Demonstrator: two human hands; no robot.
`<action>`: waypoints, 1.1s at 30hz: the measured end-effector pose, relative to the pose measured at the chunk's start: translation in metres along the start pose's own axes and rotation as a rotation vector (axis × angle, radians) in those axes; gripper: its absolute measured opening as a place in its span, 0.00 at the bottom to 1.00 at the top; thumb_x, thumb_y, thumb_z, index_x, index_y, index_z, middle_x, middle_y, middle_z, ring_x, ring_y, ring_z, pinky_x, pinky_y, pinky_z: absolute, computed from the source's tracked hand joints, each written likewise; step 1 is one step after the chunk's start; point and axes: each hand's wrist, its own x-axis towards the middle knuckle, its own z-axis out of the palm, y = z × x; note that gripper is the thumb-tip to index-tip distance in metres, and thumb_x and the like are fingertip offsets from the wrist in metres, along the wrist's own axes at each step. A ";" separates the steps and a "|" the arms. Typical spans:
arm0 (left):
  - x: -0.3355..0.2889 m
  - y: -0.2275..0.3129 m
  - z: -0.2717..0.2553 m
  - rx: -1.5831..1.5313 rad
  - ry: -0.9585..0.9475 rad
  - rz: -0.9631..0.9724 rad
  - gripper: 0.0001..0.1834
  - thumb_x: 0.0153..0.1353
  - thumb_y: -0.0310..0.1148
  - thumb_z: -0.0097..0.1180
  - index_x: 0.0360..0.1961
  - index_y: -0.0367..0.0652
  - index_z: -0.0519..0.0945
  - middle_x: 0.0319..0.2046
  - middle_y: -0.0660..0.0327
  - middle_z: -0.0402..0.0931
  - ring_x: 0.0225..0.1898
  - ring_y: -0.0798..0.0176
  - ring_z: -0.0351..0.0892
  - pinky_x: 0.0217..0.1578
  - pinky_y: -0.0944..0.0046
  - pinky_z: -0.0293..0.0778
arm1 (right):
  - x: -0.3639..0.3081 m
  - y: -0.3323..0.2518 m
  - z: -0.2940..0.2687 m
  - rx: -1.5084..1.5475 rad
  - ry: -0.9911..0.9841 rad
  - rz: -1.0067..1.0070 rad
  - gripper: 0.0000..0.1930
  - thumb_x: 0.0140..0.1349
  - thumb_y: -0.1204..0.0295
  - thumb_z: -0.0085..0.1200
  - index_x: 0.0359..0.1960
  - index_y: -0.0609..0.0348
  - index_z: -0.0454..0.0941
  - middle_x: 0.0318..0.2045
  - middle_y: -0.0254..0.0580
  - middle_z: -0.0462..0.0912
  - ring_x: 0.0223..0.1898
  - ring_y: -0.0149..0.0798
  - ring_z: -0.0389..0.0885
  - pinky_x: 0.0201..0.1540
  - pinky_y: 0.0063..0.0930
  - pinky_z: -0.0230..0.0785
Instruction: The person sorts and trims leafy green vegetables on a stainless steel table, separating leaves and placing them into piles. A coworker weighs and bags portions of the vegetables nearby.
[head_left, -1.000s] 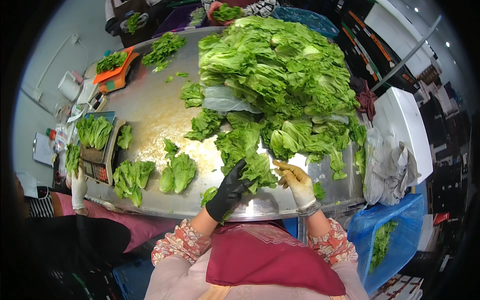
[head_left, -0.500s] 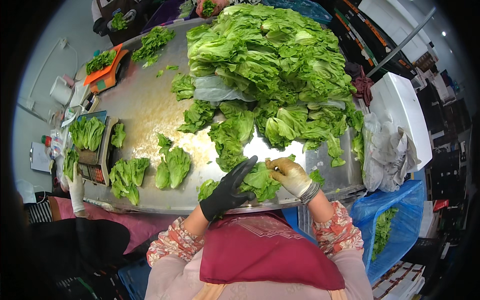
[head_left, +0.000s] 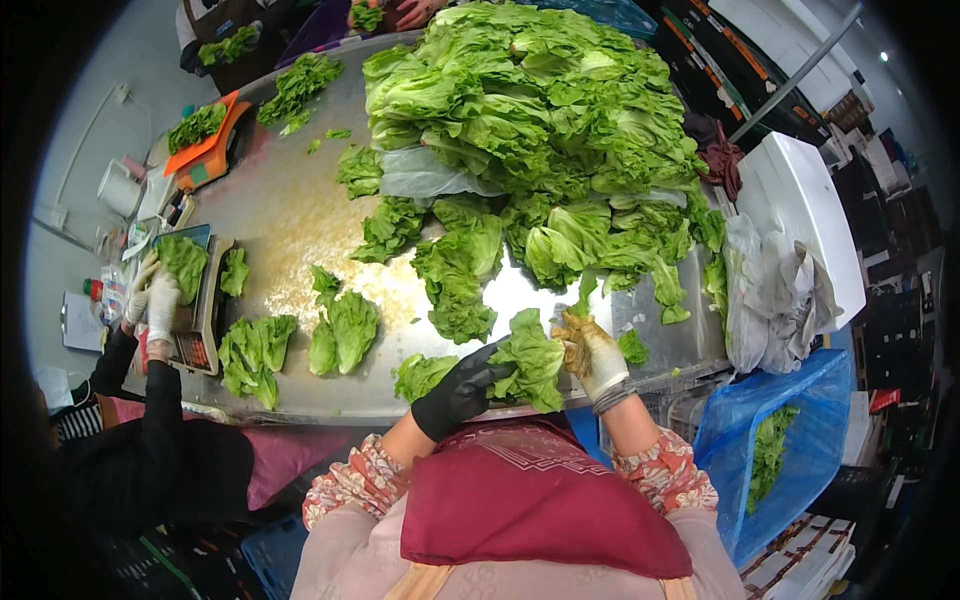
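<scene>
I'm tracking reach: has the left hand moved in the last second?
Yes, it drew back: the left hand is now closer to the near edge of the metal table.

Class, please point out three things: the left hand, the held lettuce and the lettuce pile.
Left hand (head_left: 458, 392): head view, back of the hand.
Held lettuce (head_left: 535, 362): head view, middle of its leaf.
Lettuce pile (head_left: 540, 115): head view, middle of the heap.

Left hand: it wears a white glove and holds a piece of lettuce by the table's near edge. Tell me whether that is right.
The glove colour is wrong: the head view shows the left hand gloved in black. The rest stands: it holds a piece of lettuce by the near edge of the table.
</scene>
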 end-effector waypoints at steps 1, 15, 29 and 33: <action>-0.003 -0.012 -0.002 0.149 0.004 0.114 0.30 0.41 0.17 0.54 0.51 0.35 0.69 0.57 0.49 0.62 0.58 0.48 0.63 0.55 0.56 0.60 | -0.004 0.001 -0.002 -0.220 -0.054 -0.114 0.16 0.59 0.61 0.53 0.43 0.58 0.75 0.32 0.37 0.80 0.22 0.26 0.71 0.24 0.17 0.65; -0.002 -0.026 0.019 0.048 0.131 -0.115 0.22 0.64 0.43 0.39 0.52 0.41 0.72 0.43 0.49 0.70 0.38 0.54 0.71 0.48 0.59 0.64 | 0.023 0.042 -0.005 -0.935 0.129 -0.809 0.12 0.59 0.65 0.52 0.36 0.62 0.69 0.27 0.41 0.75 0.28 0.43 0.75 0.30 0.36 0.67; -0.002 -0.002 0.000 -0.845 0.137 -0.576 0.30 0.63 0.55 0.37 0.57 0.42 0.62 0.47 0.52 0.72 0.43 0.53 0.77 0.39 0.58 0.76 | -0.001 0.009 -0.003 -1.201 -0.488 -0.776 0.25 0.57 0.76 0.50 0.58 0.60 0.62 0.45 0.41 0.76 0.33 0.29 0.74 0.34 0.18 0.68; -0.001 -0.004 -0.016 -1.261 0.035 -0.738 0.35 0.62 0.60 0.31 0.56 0.40 0.63 0.42 0.48 0.75 0.37 0.50 0.79 0.39 0.57 0.76 | -0.003 0.012 0.007 -0.721 -0.338 -0.246 0.20 0.58 0.69 0.53 0.51 0.63 0.67 0.36 0.39 0.76 0.36 0.32 0.77 0.38 0.22 0.71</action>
